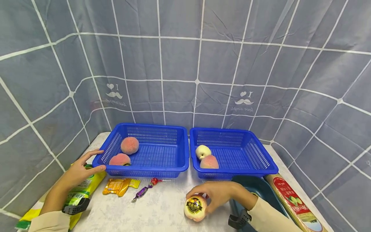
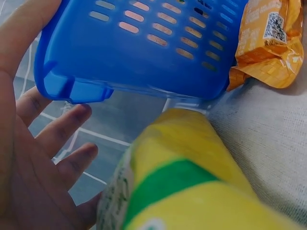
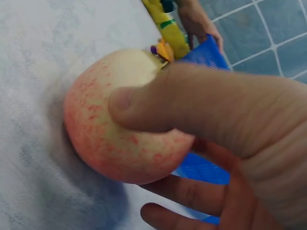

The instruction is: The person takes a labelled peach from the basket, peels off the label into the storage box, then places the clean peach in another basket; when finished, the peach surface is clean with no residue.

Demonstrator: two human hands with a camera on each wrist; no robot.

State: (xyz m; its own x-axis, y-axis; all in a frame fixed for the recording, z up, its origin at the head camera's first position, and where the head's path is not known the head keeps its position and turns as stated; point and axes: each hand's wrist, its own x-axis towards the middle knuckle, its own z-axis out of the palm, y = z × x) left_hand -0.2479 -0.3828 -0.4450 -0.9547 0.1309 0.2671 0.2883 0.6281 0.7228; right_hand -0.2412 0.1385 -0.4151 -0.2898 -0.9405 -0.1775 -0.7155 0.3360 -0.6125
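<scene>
My right hand (image 1: 215,195) grips a pale apple (image 1: 195,207) with pink streaks, low over the table's front. A round black and gold label faces up on it, and in the right wrist view my thumb (image 3: 144,108) presses its side. My left hand (image 1: 76,172) rests at the left corner of the left blue basket (image 1: 182,167), fingers extended along the rim. Two fuzzy peaches (image 1: 129,145) lie in that basket's left part. The right blue basket (image 1: 262,170) has a cream-coloured fruit (image 1: 203,151) and a pinkish peach (image 1: 209,162) at its left.
Orange packets (image 1: 116,187) and wrapped candies (image 1: 142,192) lie before the left basket. A yellow-green bag (image 1: 78,193) sits under my left forearm. A dark green bin (image 1: 252,182), partly hidden by my right arm, stands beside a red and tan package (image 1: 292,199). A grey tiled curtain (image 1: 179,64) hangs behind.
</scene>
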